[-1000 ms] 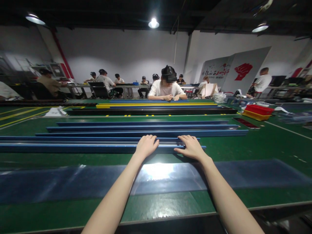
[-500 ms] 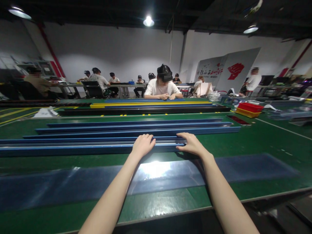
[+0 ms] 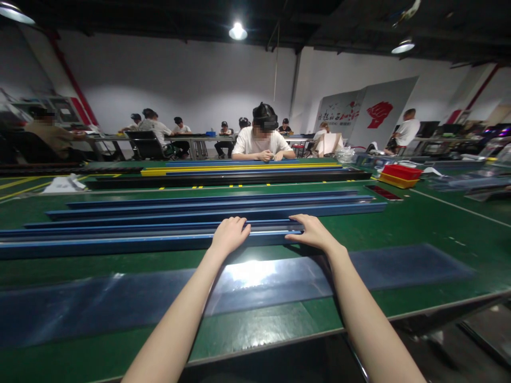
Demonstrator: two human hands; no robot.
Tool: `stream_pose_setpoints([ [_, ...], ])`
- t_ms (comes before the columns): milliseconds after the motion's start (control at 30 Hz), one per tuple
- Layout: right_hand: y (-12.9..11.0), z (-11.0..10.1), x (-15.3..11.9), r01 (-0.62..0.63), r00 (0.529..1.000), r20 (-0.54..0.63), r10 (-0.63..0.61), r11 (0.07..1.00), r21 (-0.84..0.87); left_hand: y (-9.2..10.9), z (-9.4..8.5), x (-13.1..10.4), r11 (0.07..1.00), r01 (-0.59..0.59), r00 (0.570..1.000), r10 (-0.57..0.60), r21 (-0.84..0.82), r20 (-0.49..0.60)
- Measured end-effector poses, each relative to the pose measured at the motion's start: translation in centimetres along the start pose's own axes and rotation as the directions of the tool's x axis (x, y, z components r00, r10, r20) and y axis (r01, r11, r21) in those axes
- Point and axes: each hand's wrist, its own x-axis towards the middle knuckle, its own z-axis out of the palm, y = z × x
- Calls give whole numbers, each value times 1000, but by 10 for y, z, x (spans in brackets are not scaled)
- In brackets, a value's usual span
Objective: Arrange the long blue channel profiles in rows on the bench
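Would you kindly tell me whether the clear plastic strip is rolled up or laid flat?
Laid flat: the clear plastic strip stretches along the green table, nearer than the blue profiles.

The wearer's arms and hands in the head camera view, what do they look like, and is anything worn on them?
The left forearm and right forearm show no sleeves, and no watch or bracelet is visible. The left hand and right hand are ungloved, with no rings that I can make out. No cables or markings show on either arm.
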Motion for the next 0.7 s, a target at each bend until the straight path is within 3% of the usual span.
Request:
stream_pose_setpoints([
  [700,1,-1,-2,43,999,-31,-43,999,-6,3,-3,-4,1000,-16,1000,16,-2,-1],
])
